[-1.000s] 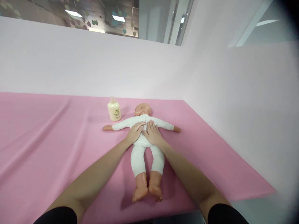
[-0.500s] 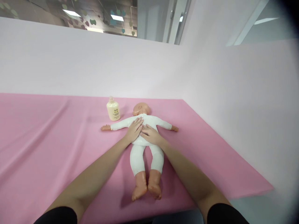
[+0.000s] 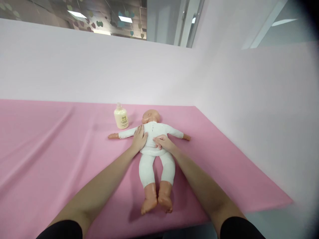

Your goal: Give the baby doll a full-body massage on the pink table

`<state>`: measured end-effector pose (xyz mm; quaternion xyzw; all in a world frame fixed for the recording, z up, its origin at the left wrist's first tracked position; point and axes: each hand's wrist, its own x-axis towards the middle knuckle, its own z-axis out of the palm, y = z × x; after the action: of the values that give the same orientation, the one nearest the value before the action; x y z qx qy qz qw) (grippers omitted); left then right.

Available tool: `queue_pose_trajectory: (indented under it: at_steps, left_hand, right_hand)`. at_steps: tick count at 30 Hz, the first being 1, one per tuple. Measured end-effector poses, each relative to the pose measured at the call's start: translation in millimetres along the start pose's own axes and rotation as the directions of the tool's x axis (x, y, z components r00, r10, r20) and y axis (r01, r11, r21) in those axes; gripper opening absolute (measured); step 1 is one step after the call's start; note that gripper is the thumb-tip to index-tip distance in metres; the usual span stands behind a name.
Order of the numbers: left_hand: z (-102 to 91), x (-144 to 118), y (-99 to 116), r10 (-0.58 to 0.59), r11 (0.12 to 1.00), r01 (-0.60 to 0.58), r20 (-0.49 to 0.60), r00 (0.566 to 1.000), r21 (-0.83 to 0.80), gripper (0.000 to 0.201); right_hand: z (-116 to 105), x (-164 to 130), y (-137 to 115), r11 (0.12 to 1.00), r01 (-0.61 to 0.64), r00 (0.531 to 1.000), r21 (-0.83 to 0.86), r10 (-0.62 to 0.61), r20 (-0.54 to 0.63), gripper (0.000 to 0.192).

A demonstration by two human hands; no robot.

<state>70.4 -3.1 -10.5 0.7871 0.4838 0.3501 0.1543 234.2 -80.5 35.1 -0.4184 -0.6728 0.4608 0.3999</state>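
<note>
Lying face up on the pink cloth [image 3: 62,156] that covers the counter, the baby doll [image 3: 152,146] has its arms spread wide and its bare feet toward the person, its head toward the white back wall [image 3: 99,66]. The left hand [image 3: 140,139] rests flat on the doll's chest on the side of the doll's outstretched arm nearest the bottle, fingers open and stretched toward the shoulder; its grip is open, closing on nothing. The right hand [image 3: 163,142] lies on the doll's belly just beside the left one, fingers partly curled and pressing on the white suit, the grip loose and holding nothing. The two hands are near each other with a strip of the white suit showing between them. A small cream bottle [image 3: 121,117] stands upright on the cloth just beyond the doll's arm, left of its head, apart from both hands.
</note>
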Motion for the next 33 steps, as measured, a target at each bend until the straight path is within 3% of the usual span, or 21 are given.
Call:
queue_pose_trajectory:
  at_steps: [5,9,11,13,16,19,22,28,33]
  left_hand:
    - [-0.2,-3,4,0.013,0.997,-0.007,-0.065,0.998,0.078,0.057]
    - [-11.5,-7,18,0.200,0.965,-0.208,0.064,0.978,0.158,0.054]
    - [-18.4,-8,25,0.321,0.932,-0.343,0.170,0.932,0.120,0.048]
    - [-23.6,-9,29,0.435,0.887,-0.459,0.240,0.868,0.052,0.041]
    - [-26.4,-10,31,0.569,0.817,-0.573,0.265,0.779,-0.070,0.036]
    - [-24.7,-9,29,0.626,0.779,-0.609,0.221,0.748,-0.146,0.032]
    - [-21.5,-7,27,0.615,0.788,-0.590,0.197,0.763,-0.175,0.032]
    - [-19.7,-6,24,0.414,0.910,-0.398,0.174,0.894,-0.120,0.040]
    - [-21.0,-7,19,0.312,0.950,-0.312,0.142,0.940,-0.022,0.045]
  right_hand:
    - [-2,1,2,0.996,-0.039,0.994,-0.080,0.030,-0.101,0.044]
    - [0,2,-2,0.972,0.070,0.961,-0.225,-0.126,-0.245,0.031]
    - [2,2,-4,0.897,0.150,0.939,-0.415,-0.261,-0.225,0.034]
    - [2,3,-6,0.794,0.187,0.945,-0.579,-0.307,-0.116,0.038]
    - [0,6,-6,0.700,0.161,0.978,-0.696,-0.208,0.016,0.041]
    - [-2,10,-3,0.672,0.110,0.989,-0.732,-0.145,0.015,0.044]
    - [-5,15,4,0.664,0.025,0.990,-0.747,-0.122,-0.076,0.047]
    - [-20,20,29,0.658,-0.158,0.963,-0.736,-0.060,-0.261,0.054]
    - [-36,19,48,0.675,-0.250,0.918,-0.694,-0.063,-0.392,0.060]
